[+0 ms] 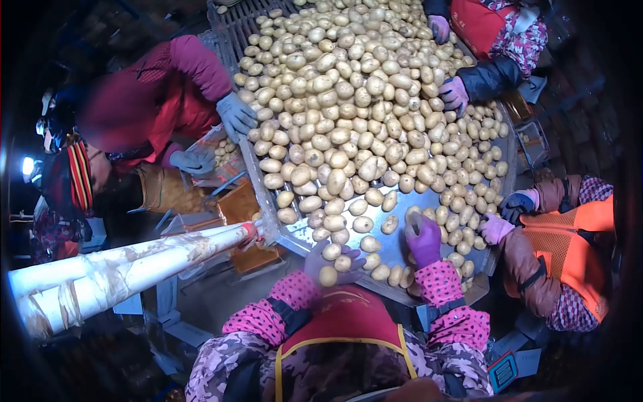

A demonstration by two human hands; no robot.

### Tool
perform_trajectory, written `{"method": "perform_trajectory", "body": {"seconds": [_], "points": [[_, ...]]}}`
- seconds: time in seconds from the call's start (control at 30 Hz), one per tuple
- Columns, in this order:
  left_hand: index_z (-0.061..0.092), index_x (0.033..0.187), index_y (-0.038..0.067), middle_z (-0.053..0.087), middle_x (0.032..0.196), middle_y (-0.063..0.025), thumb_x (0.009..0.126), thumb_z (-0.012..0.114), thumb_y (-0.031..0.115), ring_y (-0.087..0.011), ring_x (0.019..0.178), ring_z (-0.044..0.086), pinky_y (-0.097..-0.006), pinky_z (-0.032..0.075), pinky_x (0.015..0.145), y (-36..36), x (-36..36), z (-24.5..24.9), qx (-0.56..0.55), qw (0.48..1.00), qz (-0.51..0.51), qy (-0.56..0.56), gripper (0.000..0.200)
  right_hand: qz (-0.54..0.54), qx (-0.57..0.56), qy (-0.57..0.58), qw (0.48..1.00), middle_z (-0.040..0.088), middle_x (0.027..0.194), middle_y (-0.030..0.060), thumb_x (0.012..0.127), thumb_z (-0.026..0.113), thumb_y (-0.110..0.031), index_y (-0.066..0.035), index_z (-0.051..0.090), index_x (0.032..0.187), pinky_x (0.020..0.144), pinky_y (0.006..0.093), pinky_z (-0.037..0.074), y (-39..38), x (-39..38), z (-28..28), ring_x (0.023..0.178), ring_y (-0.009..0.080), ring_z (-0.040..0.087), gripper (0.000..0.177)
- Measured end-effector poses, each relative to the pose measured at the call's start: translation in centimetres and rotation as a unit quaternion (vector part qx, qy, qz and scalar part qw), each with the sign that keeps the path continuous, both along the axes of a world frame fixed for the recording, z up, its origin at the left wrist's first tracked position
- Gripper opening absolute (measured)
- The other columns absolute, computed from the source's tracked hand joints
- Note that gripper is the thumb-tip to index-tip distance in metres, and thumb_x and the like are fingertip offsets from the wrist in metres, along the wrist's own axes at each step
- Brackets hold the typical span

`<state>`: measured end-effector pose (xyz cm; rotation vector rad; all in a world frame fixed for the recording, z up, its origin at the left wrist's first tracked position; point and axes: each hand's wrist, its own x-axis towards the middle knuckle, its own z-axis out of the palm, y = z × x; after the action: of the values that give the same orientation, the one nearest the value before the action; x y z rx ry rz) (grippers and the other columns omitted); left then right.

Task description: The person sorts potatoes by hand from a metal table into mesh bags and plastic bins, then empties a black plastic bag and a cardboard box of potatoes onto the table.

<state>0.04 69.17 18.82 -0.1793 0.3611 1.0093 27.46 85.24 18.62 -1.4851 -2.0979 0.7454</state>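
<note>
My left hand (315, 260), in a purple glove, is cupped at the near edge of the metal sorting table (295, 236). Several potatoes (342, 262) lie against its palm and fingers, and one potato (327, 275) sits at its near side. My right hand (423, 242), gloved in purple too, reaches over the bare metal with bent fingers. Its fingertips are close to the potatoes, and what they hold, if anything, is hard to see. Between my hands, loose potatoes (370, 261) lie on the shiny surface.
A large potato heap (362, 94) covers the table's far part. Workers' gloved hands rest at it: a grey-blue glove (236, 115) on the left, a purple glove (454, 95) and a pink glove (495, 229) on the right. A white pole (134, 268) juts in at left, near bags (174, 189).
</note>
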Motion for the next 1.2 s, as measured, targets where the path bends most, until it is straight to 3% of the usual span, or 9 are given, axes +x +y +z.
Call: {"method": "perform_trajectory", "body": {"seconds": [0.13,0.27,0.33,0.37,0.5,0.57,0.73,1.13,1.2], "points": [[0.05,0.14,0.006,0.059,0.131,-0.013,0.109,0.055,0.024,-0.0281,0.12,0.065,-0.0452,0.057,0.1,-2.5,1.1,-3.0,0.022,0.995,0.048,0.085,0.037,0.2,0.1,0.14,0.965,0.07,0.097,0.019,0.086,0.069,-0.012,-0.009,0.075,0.114,0.073,0.0549,0.053,0.3,-8.2,-1.2,0.083,0.0408,0.068,0.029],[0.048,0.143,0.004,0.059,0.127,-0.0097,0.105,0.064,0.013,-0.0241,0.118,0.066,-0.0373,0.059,0.096,-2.2,0.5,0.6,0.258,0.678,-0.124,0.677,0.042,0.19,0.09,-0.133,0.969,0.069,0.108,0.0165,0.086,0.071,-0.019,-0.009,0.071,0.111,0.079,0.0513,0.055,0.0,-13.2,-0.6,0.091,0.0371,0.069,0.027],[0.048,0.144,0.003,0.059,0.128,-0.0095,0.104,0.065,0.008,-0.0233,0.119,0.066,-0.0349,0.059,0.094,-2.2,-0.1,0.7,0.222,0.692,-0.086,0.682,0.044,0.174,0.027,-0.177,0.968,0.069,0.105,0.0152,0.086,0.072,-0.021,-0.009,0.07,0.11,0.078,0.0506,0.055,0.0,-13.7,-1.0,0.093,0.0364,0.069,0.027],[0.048,0.144,0.003,0.059,0.129,-0.01,0.104,0.065,0.006,-0.0234,0.121,0.066,-0.0345,0.06,0.094,-2.2,-0.2,-0.1,0.136,0.823,-0.008,0.551,0.044,0.166,-0.014,-0.199,0.966,0.068,0.104,0.015,0.086,0.072,-0.022,-0.009,0.069,0.11,0.079,0.0503,0.055,0.3,-13.5,-2.6,0.093,0.0361,0.069,0.027],[0.053,0.14,0.0,0.068,0.125,-0.0065,0.098,0.076,0.016,-0.0179,0.114,0.065,-0.0322,0.056,0.095,-0.4,-1.0,3.3,0.057,0.953,0.154,0.256,0.051,0.072,-0.139,-0.07,0.985,0.073,0.099,0.0181,0.092,0.071,-0.034,-0.004,0.071,0.113,0.082,0.047,0.059,-0.2,-11.9,2.7,0.092,0.0353,0.074,0.036],[0.047,0.143,0.003,0.061,0.136,-0.0099,0.102,0.069,0.02,-0.0186,0.122,0.063,-0.0345,0.057,0.098,-0.4,-1.3,4.2,0.091,0.831,0.008,0.548,0.049,0.093,-0.169,0.056,0.98,0.075,0.098,0.0203,0.097,0.067,-0.034,-0.001,0.071,0.117,0.082,0.0474,0.059,-2.9,-10.9,4.3,0.093,0.0343,0.075,0.039],[0.052,0.13,0.006,0.055,0.117,-0.0058,0.109,0.052,0.029,-0.0171,0.095,0.057,-0.0327,0.054,0.081,1.8,-1.6,7.4,-0.069,0.979,0.148,0.125,0.031,0.165,-0.023,-0.013,0.986,0.072,0.12,0.0196,0.091,0.07,-0.03,-0.006,0.071,0.127,0.105,0.0472,0.051,-0.6,-8.8,3.2,0.115,0.0382,0.067,0.043],[0.055,0.117,0.008,0.056,0.102,-0.0048,0.111,0.049,0.035,-0.0195,0.087,0.057,-0.0408,0.053,0.077,3.7,-0.5,6.7,-0.044,0.977,0.087,0.189,0.028,-0.029,0.001,-0.201,0.979,0.055,0.152,0.0238,0.085,0.077,-0.031,-0.005,0.055,0.147,0.091,0.0496,0.059,11.9,-9.4,-4.6,0.108,0.0442,0.07,0.07],[0.055,0.113,0.009,0.057,0.099,-0.0046,0.111,0.049,0.037,-0.0203,0.086,0.057,-0.0403,0.052,0.075,3.6,-1.2,3.2,-0.025,0.992,0.095,-0.081,0.028,-0.09,0.035,-0.206,0.974,0.053,0.153,0.0246,0.087,0.077,-0.036,-0.003,0.052,0.146,0.091,0.051,0.059,13.7,-10.4,-8.7,0.112,0.0428,0.069,0.073]]}}
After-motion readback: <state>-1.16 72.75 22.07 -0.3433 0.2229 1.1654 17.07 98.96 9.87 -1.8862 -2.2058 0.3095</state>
